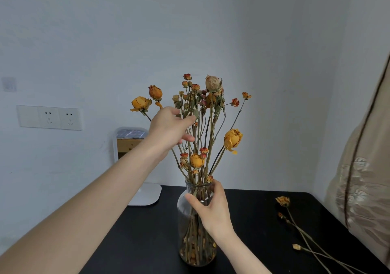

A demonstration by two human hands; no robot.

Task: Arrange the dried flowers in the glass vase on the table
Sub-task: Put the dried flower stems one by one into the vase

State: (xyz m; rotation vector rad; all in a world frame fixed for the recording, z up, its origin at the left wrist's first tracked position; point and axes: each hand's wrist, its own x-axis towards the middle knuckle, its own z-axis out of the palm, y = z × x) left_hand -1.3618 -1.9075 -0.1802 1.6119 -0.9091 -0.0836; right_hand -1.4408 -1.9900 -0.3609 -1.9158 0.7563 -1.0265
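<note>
clear glass vase (185, 227) upright on black surface (253, 221), dried orange flowers (197, 160) fanned out; right hand (211, 208) grips its neck, left hand (166, 126) fingers loose against stems.

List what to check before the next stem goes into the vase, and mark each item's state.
1. Clear glass vase stands upright on the black table: ok.
2. Right hand grips the vase neck to steady it: ok.
3. Left hand has a sure hold on a stem of the dried orange flowers: cannot tell; it is among the stems, grip unclear.
4. Every flower is in the vase: not ok; loose dried stems lie on the table to the right.
5. Vase mouth has room for more: cannot tell; hand and stems hide it.
</note>
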